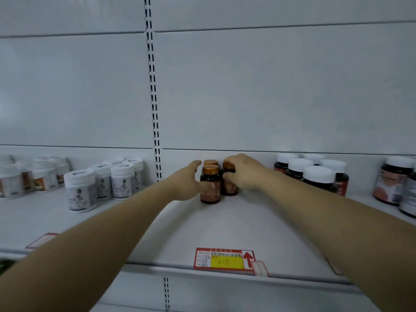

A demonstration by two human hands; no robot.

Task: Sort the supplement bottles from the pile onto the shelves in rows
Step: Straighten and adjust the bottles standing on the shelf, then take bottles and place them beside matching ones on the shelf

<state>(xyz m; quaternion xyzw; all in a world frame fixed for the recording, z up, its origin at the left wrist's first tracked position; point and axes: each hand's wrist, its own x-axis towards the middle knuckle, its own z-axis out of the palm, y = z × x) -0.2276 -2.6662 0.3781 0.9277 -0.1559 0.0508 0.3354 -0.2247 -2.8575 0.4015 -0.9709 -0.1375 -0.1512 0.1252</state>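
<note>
Head view, shelf (225,226): flat white painted metal, matte, with a panelled back wall.

3 supplement bottles stand upright near the back of the shelf, packed close together: round amber bodies, ribbed copper-coloured screw caps, brownish labels (print too blurred to read).

- Left hand (188,182): cupped against the left side of the front bottle (211,188), thumb curled across its label, fingers reaching along its far side.
- Right hand (244,172): fingers arched over the right bottle (229,184), clasping its cap and shoulder.
- Rear bottle (210,162): only its cap shows behind the front one; neither hand is on it.

Left of these, squat white tubs (81,191) with flat lids. Right, dark bottles with white caps (318,176).

Red price tag (225,260) with a yellow panel lies at the shelf's front edge.
</note>
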